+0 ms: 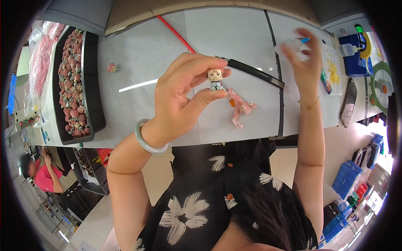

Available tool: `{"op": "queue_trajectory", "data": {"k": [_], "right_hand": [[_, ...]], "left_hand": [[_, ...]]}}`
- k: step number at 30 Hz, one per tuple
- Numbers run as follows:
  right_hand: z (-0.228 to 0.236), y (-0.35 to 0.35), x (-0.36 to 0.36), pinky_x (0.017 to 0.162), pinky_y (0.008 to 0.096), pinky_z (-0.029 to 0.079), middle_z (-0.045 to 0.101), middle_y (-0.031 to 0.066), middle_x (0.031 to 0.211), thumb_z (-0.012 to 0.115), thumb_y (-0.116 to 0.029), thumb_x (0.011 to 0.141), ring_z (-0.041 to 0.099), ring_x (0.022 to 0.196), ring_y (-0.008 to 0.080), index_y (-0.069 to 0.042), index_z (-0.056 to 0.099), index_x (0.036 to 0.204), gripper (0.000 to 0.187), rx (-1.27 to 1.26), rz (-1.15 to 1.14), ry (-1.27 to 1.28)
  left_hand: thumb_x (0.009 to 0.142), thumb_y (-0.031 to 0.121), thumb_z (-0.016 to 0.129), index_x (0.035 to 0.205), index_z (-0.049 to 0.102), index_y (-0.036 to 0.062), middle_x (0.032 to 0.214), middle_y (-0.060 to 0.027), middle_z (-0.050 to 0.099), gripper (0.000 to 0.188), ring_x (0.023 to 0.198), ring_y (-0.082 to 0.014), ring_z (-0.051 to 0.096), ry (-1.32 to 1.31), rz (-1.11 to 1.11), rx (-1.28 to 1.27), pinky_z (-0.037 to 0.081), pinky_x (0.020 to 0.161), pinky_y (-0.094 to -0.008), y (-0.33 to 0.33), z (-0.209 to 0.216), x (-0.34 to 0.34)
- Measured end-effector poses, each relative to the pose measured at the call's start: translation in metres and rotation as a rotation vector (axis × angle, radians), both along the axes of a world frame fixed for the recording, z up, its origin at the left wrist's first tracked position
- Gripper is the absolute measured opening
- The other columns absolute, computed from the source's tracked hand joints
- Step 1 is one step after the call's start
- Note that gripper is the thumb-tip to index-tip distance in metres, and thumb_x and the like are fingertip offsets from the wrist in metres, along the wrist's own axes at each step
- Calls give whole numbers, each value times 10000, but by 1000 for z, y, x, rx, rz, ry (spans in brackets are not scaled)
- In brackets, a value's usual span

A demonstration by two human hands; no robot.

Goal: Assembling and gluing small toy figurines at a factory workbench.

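Observation:
My left hand (180,90) pinches a small painted figurine (215,79) upright between thumb and fingers above the table. The figurine has a pale head with dark facial marks and a whitish-green lower body. My right hand (307,67) is raised at the right, its fingers smeared by motion. Between or just behind those fingers is a whitish bottle (291,44) with a blue tip; whether they grip it is unclear. Below the figurine lie pink, limp-looking pieces (241,108) with an orange bit beside them. A long black-handled tool (253,72) lies behind my left hand.
A black tray (95,96) full of small pink-and-white figurines stands at the left, with a single one (112,67) beside it. A red stick (173,31) lies at the back. On the right are a clear squeeze bottle (346,49), a blue bin (355,62) and a green fan (382,87).

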State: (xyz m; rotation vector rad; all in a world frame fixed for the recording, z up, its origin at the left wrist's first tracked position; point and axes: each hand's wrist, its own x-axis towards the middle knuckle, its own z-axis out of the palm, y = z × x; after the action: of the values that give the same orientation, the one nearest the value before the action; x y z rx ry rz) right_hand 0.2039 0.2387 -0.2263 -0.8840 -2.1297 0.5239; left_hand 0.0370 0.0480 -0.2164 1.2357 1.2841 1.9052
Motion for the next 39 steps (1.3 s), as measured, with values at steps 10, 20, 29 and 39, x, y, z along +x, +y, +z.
{"op": "queue_trajectory", "data": {"k": [10,20,29,39], "right_hand": [[63,-90,-55,741,376,466,550,143,1030,773,-352,571,564,821,294,-28,474,1145,723,-90,795,123],[18,-87,-60,758,302,492,590,134,1036,724,-477,549,609,862,252,28,485,1129,805,-84,845,98],[14,-85,-61,670,288,511,599,118,942,731,-384,558,595,733,240,1,512,1103,702,-53,849,225],[9,-83,-61,662,290,510,601,110,937,721,-430,556,597,728,236,-2,515,1104,725,-62,842,207]], "left_hand": [[590,57,714,937,609,26,875,-80,588,364,757,-227,535,490,129,-25,433,676,-299,-14,21,-9],[611,30,683,930,578,-19,855,-81,571,340,775,-204,481,611,27,-85,420,643,-277,-13,5,-13],[604,48,681,929,594,22,857,-53,571,337,773,-196,486,589,56,-48,391,669,-280,-9,-5,-6],[612,119,686,898,615,58,798,-25,584,302,706,-176,503,483,85,-80,369,643,-270,-7,-7,-4]]}}
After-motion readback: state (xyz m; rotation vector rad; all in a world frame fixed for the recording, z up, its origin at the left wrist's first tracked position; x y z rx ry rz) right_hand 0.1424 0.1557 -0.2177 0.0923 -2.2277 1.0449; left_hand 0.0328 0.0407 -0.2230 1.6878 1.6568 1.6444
